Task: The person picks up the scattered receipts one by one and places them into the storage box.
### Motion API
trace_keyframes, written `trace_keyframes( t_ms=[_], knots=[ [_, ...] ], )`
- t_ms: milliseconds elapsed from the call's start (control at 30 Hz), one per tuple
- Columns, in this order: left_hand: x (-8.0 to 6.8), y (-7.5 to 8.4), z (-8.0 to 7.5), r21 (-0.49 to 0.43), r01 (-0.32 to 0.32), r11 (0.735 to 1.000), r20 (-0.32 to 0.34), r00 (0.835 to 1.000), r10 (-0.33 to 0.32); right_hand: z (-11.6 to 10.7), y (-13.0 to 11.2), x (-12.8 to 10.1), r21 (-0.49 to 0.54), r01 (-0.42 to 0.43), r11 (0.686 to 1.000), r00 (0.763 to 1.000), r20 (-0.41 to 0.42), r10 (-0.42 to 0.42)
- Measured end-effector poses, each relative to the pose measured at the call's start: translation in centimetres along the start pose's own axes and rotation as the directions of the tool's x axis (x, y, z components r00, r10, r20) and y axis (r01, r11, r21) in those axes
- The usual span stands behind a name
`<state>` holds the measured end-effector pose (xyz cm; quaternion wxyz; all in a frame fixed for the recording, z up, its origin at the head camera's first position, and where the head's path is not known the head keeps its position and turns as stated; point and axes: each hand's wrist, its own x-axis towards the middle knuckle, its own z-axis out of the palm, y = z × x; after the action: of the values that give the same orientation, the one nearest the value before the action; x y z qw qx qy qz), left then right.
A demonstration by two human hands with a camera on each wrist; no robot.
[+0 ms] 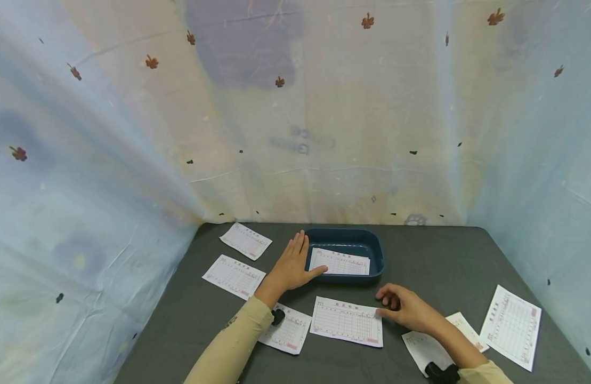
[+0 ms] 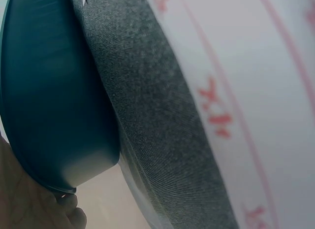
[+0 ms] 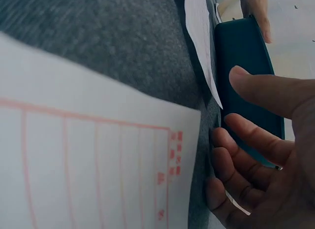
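Observation:
My left hand (image 1: 291, 266) lies over the left end of a dark blue rectangular bin (image 1: 382, 258), fingers extended along the rim and thumb at the front corner. In the left wrist view, its fingers (image 2: 69, 209) meet the edge of the bin (image 2: 54, 101). Inside the bin sits a small stack of printed forms (image 1: 340, 261). My right hand (image 1: 407, 309) hovers at the right edge of a printed form (image 1: 345, 322) in front of the bin. The right wrist view shows a gap between thumb and loosely bent fingers (image 3: 261, 140), near that form's corner (image 3: 204, 51).
More printed forms lie on the dark grey table (image 1: 204, 330): two at the back left, the rear one (image 1: 246, 241) near the edge, one (image 1: 285, 328) under the left forearm, two overlapping sheets (image 1: 427, 346) beneath the right wrist, another (image 1: 512, 326) far right. Patterned curtains (image 1: 324, 133) surround the table.

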<state>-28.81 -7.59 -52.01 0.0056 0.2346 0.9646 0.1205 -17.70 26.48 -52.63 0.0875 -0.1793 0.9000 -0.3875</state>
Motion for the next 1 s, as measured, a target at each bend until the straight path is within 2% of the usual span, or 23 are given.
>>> trace_keyframes(
  t_ms=[300,567,800,1000],
  knots=[
    [0.0,0.0,-0.1,-0.002,0.006,1.0,0.017,1.0,-0.006,0.6,-0.4,-0.1,-0.079,0.043,0.996,0.999,0.02,-0.042],
    [0.0,-0.1,0.1,0.002,0.014,1.0,0.021,1.0,-0.014,1.0,-1.2,0.1,-0.171,0.007,0.985,1.0,0.014,-0.005],
    [0.1,-0.1,0.3,-0.002,0.008,1.0,0.013,1.0,-0.008,1.5,-1.8,0.2,-0.249,-0.056,0.967,0.998,-0.003,0.057],
    [0.0,-0.1,0.2,-0.016,0.013,1.0,0.016,1.0,-0.012,1.7,-2.1,0.2,-0.288,-0.064,0.955,0.998,-0.018,0.061]
  ],
)
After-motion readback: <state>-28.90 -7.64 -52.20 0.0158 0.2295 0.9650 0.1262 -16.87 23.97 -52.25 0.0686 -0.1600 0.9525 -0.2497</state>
